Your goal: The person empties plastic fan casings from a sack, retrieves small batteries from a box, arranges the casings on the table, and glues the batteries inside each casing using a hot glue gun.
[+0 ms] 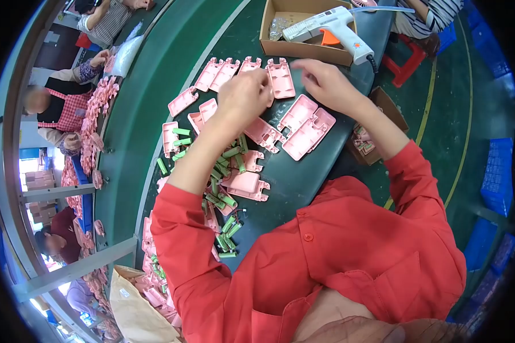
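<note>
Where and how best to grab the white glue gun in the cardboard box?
By the handle, probably with the right hand from the wearer's side: the glue gun lies on its side, barrel pointing left, handle angled toward the wearer past the cardboard box's near right corner. Orange trigger faces left, so wrap from the right.
</note>
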`<state>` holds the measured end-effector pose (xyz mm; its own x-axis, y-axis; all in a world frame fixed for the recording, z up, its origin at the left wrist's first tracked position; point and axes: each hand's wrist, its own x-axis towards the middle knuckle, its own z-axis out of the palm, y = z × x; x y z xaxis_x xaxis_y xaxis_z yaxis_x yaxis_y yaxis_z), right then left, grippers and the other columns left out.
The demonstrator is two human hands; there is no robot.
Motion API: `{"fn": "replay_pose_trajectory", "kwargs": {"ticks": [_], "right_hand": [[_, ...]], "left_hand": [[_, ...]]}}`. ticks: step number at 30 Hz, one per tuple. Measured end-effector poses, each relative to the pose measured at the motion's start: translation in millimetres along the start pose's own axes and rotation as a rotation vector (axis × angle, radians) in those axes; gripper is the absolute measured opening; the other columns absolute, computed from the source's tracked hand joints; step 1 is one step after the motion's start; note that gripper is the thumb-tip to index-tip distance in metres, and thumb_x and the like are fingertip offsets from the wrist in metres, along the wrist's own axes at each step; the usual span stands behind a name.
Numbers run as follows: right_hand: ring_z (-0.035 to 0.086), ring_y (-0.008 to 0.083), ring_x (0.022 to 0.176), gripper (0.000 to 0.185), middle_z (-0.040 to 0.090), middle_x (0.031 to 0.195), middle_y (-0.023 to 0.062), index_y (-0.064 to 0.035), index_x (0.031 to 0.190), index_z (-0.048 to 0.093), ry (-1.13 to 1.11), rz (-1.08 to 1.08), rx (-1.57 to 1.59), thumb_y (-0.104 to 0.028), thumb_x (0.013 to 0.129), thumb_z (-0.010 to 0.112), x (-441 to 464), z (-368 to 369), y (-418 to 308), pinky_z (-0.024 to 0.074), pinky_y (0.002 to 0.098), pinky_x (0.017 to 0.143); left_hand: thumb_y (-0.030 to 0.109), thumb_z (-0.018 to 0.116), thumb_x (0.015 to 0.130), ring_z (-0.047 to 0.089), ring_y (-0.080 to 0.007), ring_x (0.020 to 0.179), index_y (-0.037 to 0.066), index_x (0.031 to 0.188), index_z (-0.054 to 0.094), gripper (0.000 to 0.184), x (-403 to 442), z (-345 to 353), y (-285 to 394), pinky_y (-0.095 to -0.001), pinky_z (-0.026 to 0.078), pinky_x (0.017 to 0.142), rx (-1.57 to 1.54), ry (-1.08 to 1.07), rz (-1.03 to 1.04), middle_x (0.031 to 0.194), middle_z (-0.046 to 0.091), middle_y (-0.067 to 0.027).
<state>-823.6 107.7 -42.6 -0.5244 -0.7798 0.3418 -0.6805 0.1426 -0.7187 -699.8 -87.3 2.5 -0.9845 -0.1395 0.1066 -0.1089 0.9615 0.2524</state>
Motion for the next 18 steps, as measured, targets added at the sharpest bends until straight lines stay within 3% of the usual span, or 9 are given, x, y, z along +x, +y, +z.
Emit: {"fn": "replay_pose_trajectory", "kwargs": {"ticks": [1, 2, 5, 6, 8, 11, 15, 16, 18], "right_hand": [[0.064, 0.0316, 0.081, 0.025, 0.062, 0.09, 0.0161, -0.0029, 0.11, 0.066, 0.03, -0.211, -0.103, -0.004, 0.085, 0.062, -6, -7, 5, 0.0517, 0.0378, 0.072], [0.063, 0.0313, 0.084, 0.022, 0.059, 0.092, 0.0121, -0.005, 0.104, 0.067, -0.105, -0.238, -0.179, -0.005, 0.082, 0.067, -16, -17, 0, 0.0515, 0.0395, 0.073], [0.063, 0.0306, 0.086, 0.021, 0.059, 0.093, 0.0105, -0.006, 0.102, 0.068, -0.251, -0.261, -0.294, -0.009, 0.081, 0.07, -31, -31, -6, 0.0515, 0.0417, 0.076], [0.063, 0.0306, 0.086, 0.021, 0.059, 0.093, 0.0105, -0.006, 0.102, 0.068, -0.247, -0.259, -0.298, -0.009, 0.081, 0.07, -32, -32, -5, 0.0515, 0.0417, 0.076], [0.066, 0.0334, 0.088, 0.019, 0.061, 0.093, 0.0115, -0.0078, 0.098, 0.069, -0.454, -0.145, -0.407, -0.018, 0.082, 0.069, -31, -28, -2, 0.0531, 0.0435, 0.075], [0.066, 0.0341, 0.088, 0.017, 0.062, 0.094, 0.0135, -0.0061, 0.09, 0.069, -0.515, -0.195, -0.416, -0.02, 0.08, 0.069, -24, -26, -5, 0.0535, 0.045, 0.076], [0.067, 0.0351, 0.086, 0.013, 0.063, 0.093, 0.016, -0.0031, 0.083, 0.068, -0.588, -0.25, -0.445, -0.015, 0.077, 0.068, -32, -32, -10, 0.0542, 0.0461, 0.076], [0.068, 0.0354, 0.085, 0.012, 0.064, 0.092, 0.0171, -0.0017, 0.081, 0.068, -0.577, -0.228, -0.489, -0.013, 0.076, 0.067, -35, -32, -9, 0.0546, 0.0463, 0.075], [0.069, 0.036, 0.082, 0.011, 0.067, 0.088, 0.0187, 0.0008, 0.079, 0.067, -0.485, -0.239, -0.554, -0.009, 0.073, 0.066, -38, -31, -11, 0.0553, 0.0465, 0.072]], "left_hand": [[0.015, 0.063, 0.083, 0.068, -0.0328, 0.075, 0.005, 0.089, 0.069, 0.013, -5, -1, 5, -0.0437, 0.053, 0.068, -0.177, -0.031, 0.038, 0.08, 0.069, -0.0152], [0.015, 0.065, 0.084, 0.067, -0.0313, 0.074, 0.006, 0.09, 0.07, 0.012, -10, 2, 8, -0.0424, 0.053, 0.069, -0.248, -0.07, 0.1, 0.082, 0.068, -0.0137], [0.024, 0.066, 0.088, 0.067, -0.0324, 0.078, 0.006, 0.088, 0.069, 0.018, -17, 17, 24, -0.0438, 0.054, 0.071, -0.033, 0.141, 0.244, 0.085, 0.067, -0.0141], [0.024, 0.066, 0.088, 0.067, -0.0324, 0.078, 0.006, 0.088, 0.069, 0.018, -13, 21, 30, -0.0438, 0.054, 0.071, -0.033, 0.142, 0.25, 0.085, 0.067, -0.0141], [0.033, 0.062, 0.091, 0.067, -0.0329, 0.082, 0.007, 0.088, 0.07, 0.027, -2, 24, 37, -0.0439, 0.054, 0.071, 0.177, 0.061, 0.076, 0.084, 0.066, -0.0158], [0.036, 0.058, 0.093, 0.067, -0.0324, 0.082, 0.006, 0.087, 0.069, 0.032, 5, 37, 24, -0.043, 0.054, 0.071, 0.134, -0.012, 0.152, 0.083, 0.066, -0.017], [0.023, 0.064, 0.086, 0.066, -0.0303, 0.087, 0.007, 0.083, 0.068, 0.016, -7, 43, 0, -0.0423, 0.054, 0.071, 0.159, 0.024, 0.273, 0.09, 0.066, -0.0105], [0.011, 0.066, 0.079, 0.065, -0.0307, 0.094, 0.003, 0.084, 0.07, 0.01, -9, 37, 2, -0.0423, 0.055, 0.076, 0.142, -0.027, 0.228, 0.092, 0.065, -0.0124], [0.014, 0.067, 0.08, 0.065, -0.0301, 0.091, 0.005, 0.084, 0.069, 0.01, -11, 41, -6, -0.0421, 0.054, 0.074, 0.131, 0.037, 0.247, 0.091, 0.064, -0.0108]]}}
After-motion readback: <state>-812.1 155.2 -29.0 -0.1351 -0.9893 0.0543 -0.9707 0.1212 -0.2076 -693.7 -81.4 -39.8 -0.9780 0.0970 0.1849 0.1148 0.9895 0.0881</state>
